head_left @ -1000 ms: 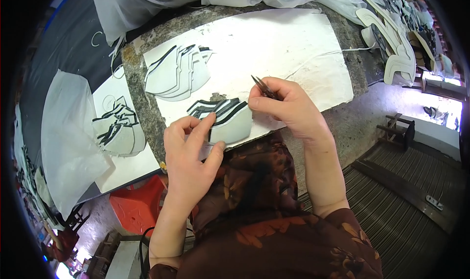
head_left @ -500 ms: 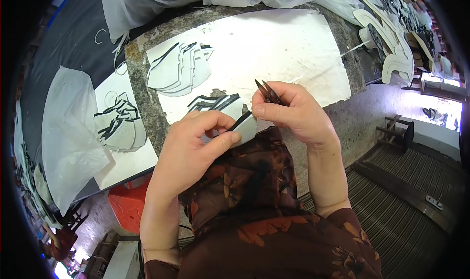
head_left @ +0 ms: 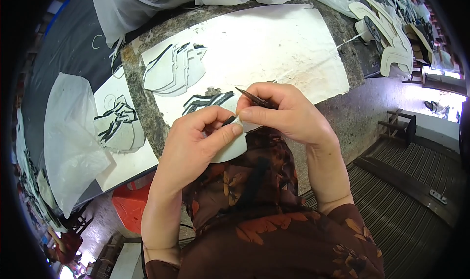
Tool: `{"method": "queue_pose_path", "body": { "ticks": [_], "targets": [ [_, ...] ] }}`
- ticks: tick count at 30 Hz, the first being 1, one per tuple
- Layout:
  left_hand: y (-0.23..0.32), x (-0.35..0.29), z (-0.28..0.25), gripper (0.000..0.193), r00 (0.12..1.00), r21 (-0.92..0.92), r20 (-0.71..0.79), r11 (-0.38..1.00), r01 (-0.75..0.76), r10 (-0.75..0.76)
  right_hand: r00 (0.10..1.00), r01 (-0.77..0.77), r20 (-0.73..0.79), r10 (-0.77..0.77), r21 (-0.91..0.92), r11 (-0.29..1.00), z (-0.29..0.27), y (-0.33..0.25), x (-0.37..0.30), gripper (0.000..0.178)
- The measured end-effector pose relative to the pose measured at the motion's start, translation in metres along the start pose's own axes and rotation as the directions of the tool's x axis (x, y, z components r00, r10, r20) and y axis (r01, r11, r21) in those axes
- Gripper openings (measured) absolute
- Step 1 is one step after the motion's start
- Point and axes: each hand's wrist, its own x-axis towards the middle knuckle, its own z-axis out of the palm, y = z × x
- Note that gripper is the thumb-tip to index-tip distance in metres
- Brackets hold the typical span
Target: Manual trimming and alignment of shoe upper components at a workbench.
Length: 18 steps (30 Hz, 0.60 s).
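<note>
Two bare hands at work on a small cut piece, seen from beside the bench (head_left: pixel 147 105). The grey-white piece (head_left: pixel 230 149) is at the near edge of the white board (head_left: pixel 274 39), its lower part overhanging the lap. The left hand (head_left: pixel 188 144) grips it between thumb and bent fingers, hiding much of its dark edge; the right hand (head_left: pixel 284 112) keeps a dark pointed tool (head_left: pixel 253 98) within its curled fingers, while its thumb and forefinger close at the piece's upper corner.

Technique, in my judgement: the left grip should sit close to the corner being worked, so that the thin sheet does not buckle; the right fingertips should press in short, even steps along the border, with the tool's point turned away from the pale face and the other hand.

Materials: the piece looks thin and flexible, matt-faced, with a rounded lower edge. Similar pieces with black bands (head_left: pixel 208 101) lie just beyond the hands; a fanned row (head_left: pixel 174 73) overlaps farther up the board, and a looser pile (head_left: pixel 120 132) rests at left. The board is smooth but stained; the bench surface around it is mottled and rough. Translucent plastic sheeting (head_left: pixel 71 142) lies crumpled at far left.
</note>
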Motion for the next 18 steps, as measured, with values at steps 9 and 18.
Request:
{"method": "queue_pose_path", "body": {
  "ticks": [9,18],
  "targets": [
    [-0.014,-0.001,0.001,0.02,0.998,-0.112,0.011,0.992,0.055,-0.054,0.991,0.136,0.015,-0.135,-0.137,0.981,-0.003,0.003,-0.001,0.01],
    [-0.021,-0.004,-0.006,0.02,0.993,-0.312,0.098,0.945,0.098,-0.071,0.938,0.346,0.09,-0.334,-0.236,0.908,-0.006,0.011,0.003,0.014]
  ]
}}
